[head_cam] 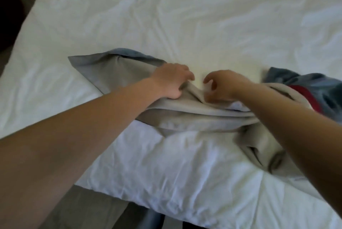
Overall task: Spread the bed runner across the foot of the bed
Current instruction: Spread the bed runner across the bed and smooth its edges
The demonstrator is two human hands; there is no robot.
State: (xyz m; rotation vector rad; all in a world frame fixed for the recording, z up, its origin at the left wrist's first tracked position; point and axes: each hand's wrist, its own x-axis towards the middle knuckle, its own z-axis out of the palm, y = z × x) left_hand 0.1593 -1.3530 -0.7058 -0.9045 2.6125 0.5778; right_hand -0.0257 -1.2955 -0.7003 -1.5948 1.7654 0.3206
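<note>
Grey bed runner (185, 116) bunched near foot edge of bed (166, 16), left hand (172, 80) gripping a fold, right hand (224, 85) curled over it — grasp unclear

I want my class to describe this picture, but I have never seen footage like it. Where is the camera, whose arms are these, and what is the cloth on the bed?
There is no machine here: a person wears one wide-angle camera on the head, looking down, so the two bare arms are their own. The bed is made up in wrinkled white. On it lies the bed runner, a grey cloth with blue and red at its right end, bunched up, not yet spread. The left hand grips a fold of it. The right hand, fingers curled, is at the same fold; whether it holds the cloth is unclear.
</note>
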